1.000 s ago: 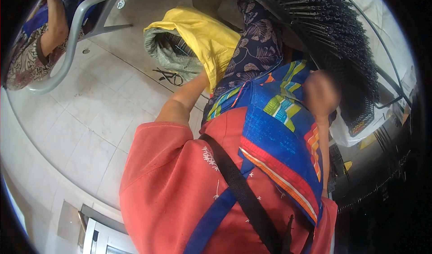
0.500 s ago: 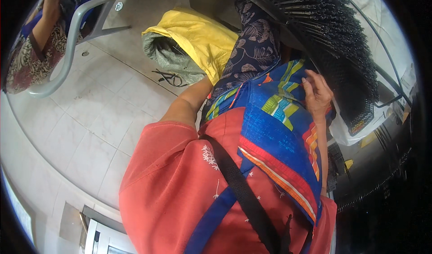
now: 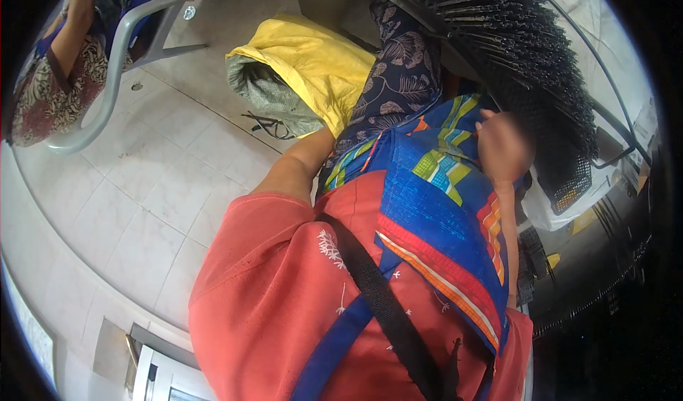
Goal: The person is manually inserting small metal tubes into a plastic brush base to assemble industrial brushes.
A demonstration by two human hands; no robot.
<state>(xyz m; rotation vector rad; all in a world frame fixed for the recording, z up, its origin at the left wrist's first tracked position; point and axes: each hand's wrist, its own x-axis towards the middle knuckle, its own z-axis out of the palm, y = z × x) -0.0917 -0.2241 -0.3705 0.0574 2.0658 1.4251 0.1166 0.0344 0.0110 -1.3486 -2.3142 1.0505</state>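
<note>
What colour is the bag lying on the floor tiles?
The bag is yellow outside with a grey-green lining at its open mouth; the head view shows it.

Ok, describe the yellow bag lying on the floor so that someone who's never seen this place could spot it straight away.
Start at the pale tiled floor and look past the grey chair frame. The yellow bag lies slumped there, next to the leg in dark leaf-patterned cloth. It is the only plain bright yellow thing, with grey cloth bulging from its open end.
</note>
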